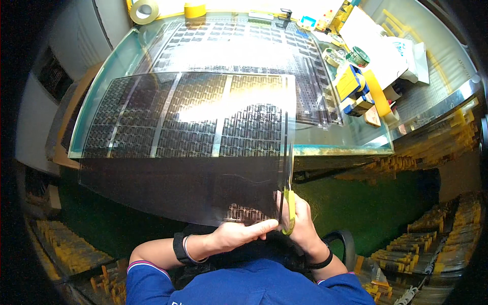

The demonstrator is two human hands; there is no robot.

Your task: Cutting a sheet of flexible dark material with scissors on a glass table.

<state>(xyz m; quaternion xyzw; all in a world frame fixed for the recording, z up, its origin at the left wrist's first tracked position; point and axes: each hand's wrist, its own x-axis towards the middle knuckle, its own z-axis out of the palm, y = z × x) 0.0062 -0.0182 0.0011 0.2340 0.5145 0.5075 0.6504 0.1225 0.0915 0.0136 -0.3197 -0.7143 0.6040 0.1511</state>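
Note:
A large, dark, see-through film sheet (173, 178) printed with rows of fine circuit-like patterns lies partly on a glass-topped table (356, 140). Its near part overhangs the front edge toward me. My left hand (238, 236) grips the sheet's near edge close to the right corner, thumb on top. In my right hand (304, 223) are scissors (289, 211) with yellow-green handles, their blades pointing away from me along the sheet's right edge. How far apart the blades stand I cannot tell. Beyond, another patterned film (310, 96) lies on the glass under strong glare.
Wide tape rolls, one tan (136, 14) and one yellow (195, 10), stand at the back edge. On the right are a green tape roll (358, 56), a blue-and-yellow tape dispenser (348, 84) and white papers (373, 40). Hanging films with yellow tabs (406, 249) fill the lower right.

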